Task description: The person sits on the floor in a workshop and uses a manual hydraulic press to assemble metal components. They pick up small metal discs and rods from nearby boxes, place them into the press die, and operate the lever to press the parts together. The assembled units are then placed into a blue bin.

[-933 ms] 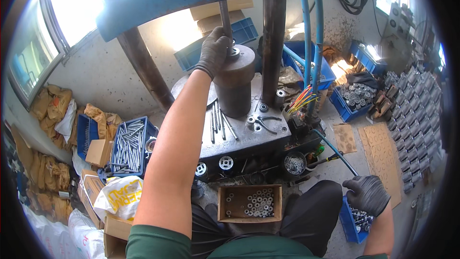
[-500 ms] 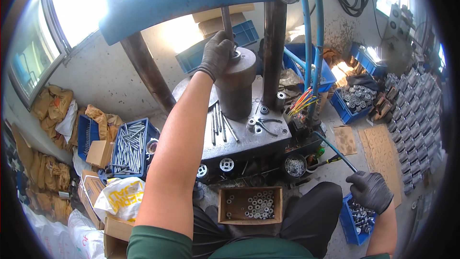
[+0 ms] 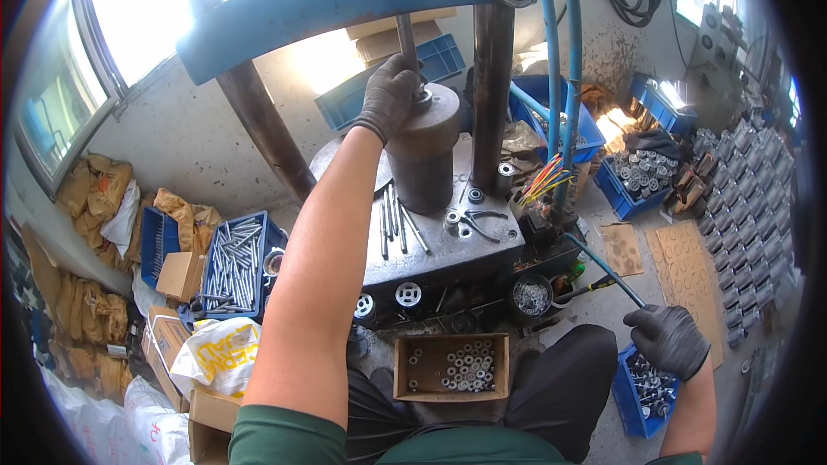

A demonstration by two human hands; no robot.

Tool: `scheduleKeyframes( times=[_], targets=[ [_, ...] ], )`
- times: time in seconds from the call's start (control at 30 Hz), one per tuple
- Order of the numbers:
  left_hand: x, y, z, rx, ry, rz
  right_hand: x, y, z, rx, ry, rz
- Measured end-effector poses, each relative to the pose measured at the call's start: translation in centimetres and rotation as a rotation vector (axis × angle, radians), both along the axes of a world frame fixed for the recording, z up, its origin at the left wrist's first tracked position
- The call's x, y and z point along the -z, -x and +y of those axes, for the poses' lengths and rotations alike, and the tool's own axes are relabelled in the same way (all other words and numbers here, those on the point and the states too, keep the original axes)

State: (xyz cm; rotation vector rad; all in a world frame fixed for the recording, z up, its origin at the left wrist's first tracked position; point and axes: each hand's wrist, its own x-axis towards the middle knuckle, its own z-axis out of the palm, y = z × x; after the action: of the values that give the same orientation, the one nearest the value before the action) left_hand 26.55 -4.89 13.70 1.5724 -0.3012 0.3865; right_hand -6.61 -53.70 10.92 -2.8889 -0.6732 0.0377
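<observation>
My left hand (image 3: 392,95), in a dark grey glove, is closed round an upright metal rod (image 3: 405,34) at the top of a thick steel cylinder (image 3: 422,159). A small ring (image 3: 421,96) sits beside the fingers, partly covered by them. The cylinder stands on the metal bed (image 3: 482,254) of a blue-framed press (image 3: 345,0). At the right, my gloved right hand (image 3: 672,340) is wrapped round the end of a long lever (image 3: 607,271) that runs to the press's side. Several thin rods (image 3: 394,220) and a pair of pliers (image 3: 478,226) lie on the bed.
A cardboard box of small rings (image 3: 451,392) lies between my knees. Blue crates hold rods (image 3: 263,293) at left and metal parts (image 3: 622,396) below my right hand. Stacked metal cylinders (image 3: 749,224) line the far right. Blue hoses (image 3: 573,77) rise beside the press.
My right hand and the lever have shifted very slightly to the right. My left hand stays at the rod, with almost no movement.
</observation>
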Motion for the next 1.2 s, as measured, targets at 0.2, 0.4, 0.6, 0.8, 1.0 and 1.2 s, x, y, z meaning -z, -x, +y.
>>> scheduleKeyframes(
  times=[0.2, 0.4, 0.6, 0.8, 1.0, 1.2],
  targets=[
    [0.2, -0.4, 0.5, -0.009, -0.028, 0.004, 0.3, -0.3, 0.2, 0.045, -0.116, -0.116],
    [-0.1, -0.4, 0.0, -0.033, -0.070, -0.011, -1.2, -2.8, 1.2, 0.052, -0.173, -0.475],
    [-0.2, 0.0, 0.1, -0.109, -0.169, 0.004, -6.1, -14.6, 3.4, -0.024, -0.374, -0.838],
    [-0.1, 0.3, -0.5, -0.051, -0.127, -0.017, -8.4, -21.1, 4.0, 0.142, -0.235, -0.764],
    [1.1, -0.5, 0.7, -0.106, -0.511, -0.284, -8.5, -21.9, 4.3, 0.135, -0.170, -0.804],
    [3.0, 8.0, -3.5, -0.404, -0.652, -0.987, -8.1, -20.2, 3.7, 0.171, -0.225, -0.663]
  ],
)
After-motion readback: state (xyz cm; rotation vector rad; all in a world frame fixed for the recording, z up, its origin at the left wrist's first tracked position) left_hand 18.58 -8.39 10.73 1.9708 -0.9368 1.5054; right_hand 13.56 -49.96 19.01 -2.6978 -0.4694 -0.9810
